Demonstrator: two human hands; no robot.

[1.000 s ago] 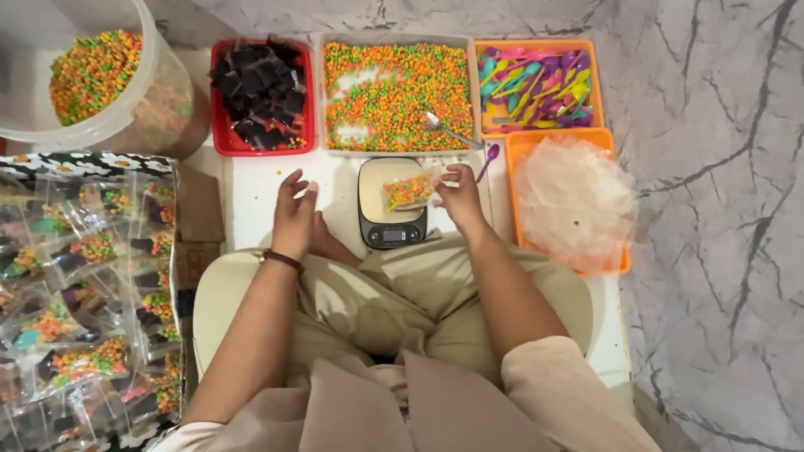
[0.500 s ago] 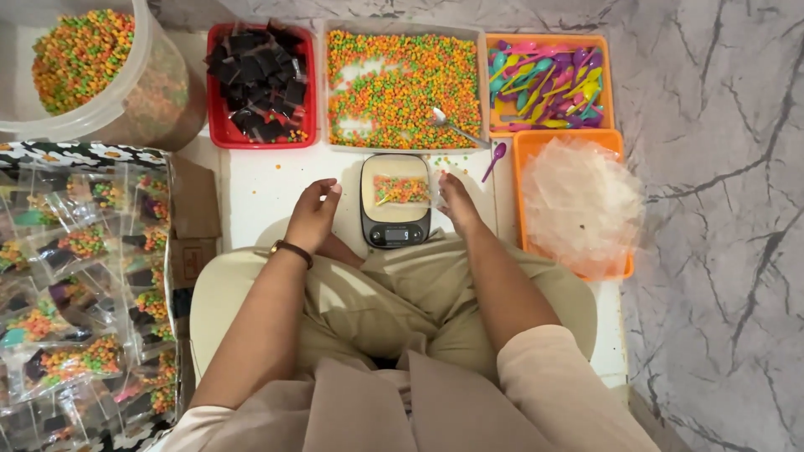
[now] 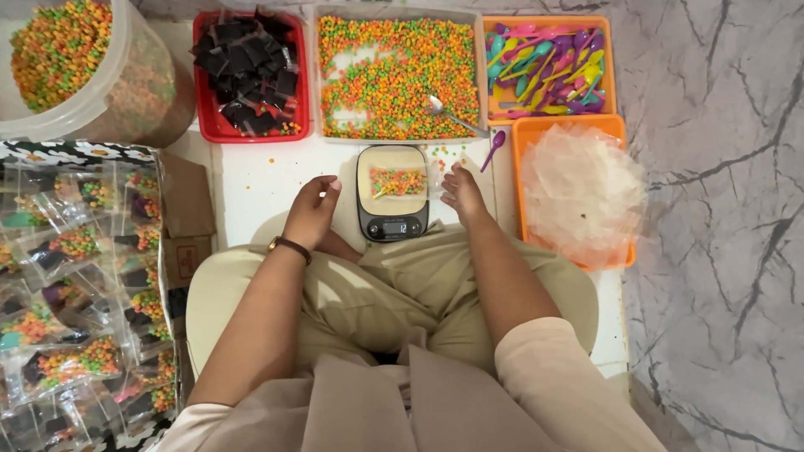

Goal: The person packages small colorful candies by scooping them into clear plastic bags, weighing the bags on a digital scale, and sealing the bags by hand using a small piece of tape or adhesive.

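Floor: grey marbled tiles (image 3: 720, 167) on the right; the person sits on it with legs folded, a white board (image 3: 260, 180) in front of the knees as the work surface.
Tub: a big clear tub (image 3: 126, 92) of orange, green and yellow pellets stands at the far left, likely the bulk supply.
Filled packs: a heap of small clear bags (image 3: 75, 310) holding pellets lies at the person's left, just beside the left knee, set out of the way of the hands.
Middle tray: a clear tray (image 3: 398, 134) of loose pellets sits straight ahead, with a metal spoon (image 3: 452, 115) lying in it, handle toward the right hand (handy for scooping, I judge).
Side trays: a red tray (image 3: 205, 125) of dark squares to its left; an orange tray (image 3: 611, 59) of coloured plastic spoons to its right; nearer, a second orange tray (image 3: 523, 167) stacked with empty clear bags.
Scale: a small digital scale (image 3: 392, 194) between the hands, display lit, bearing a small bag of pellets (image 3: 398, 180) on its pan.
Left hand (image 3: 311, 211): raised just left of the scale, fingers loosely curled, holding nothing, not touching the scale.
Right hand (image 3: 462, 191): at the scale's right edge, fingers slack and empty; the fingertips are near the bag, but contact cannot be told.
Stray spoon: a purple spoon (image 3: 492, 148) lies on the board beside the right hand.
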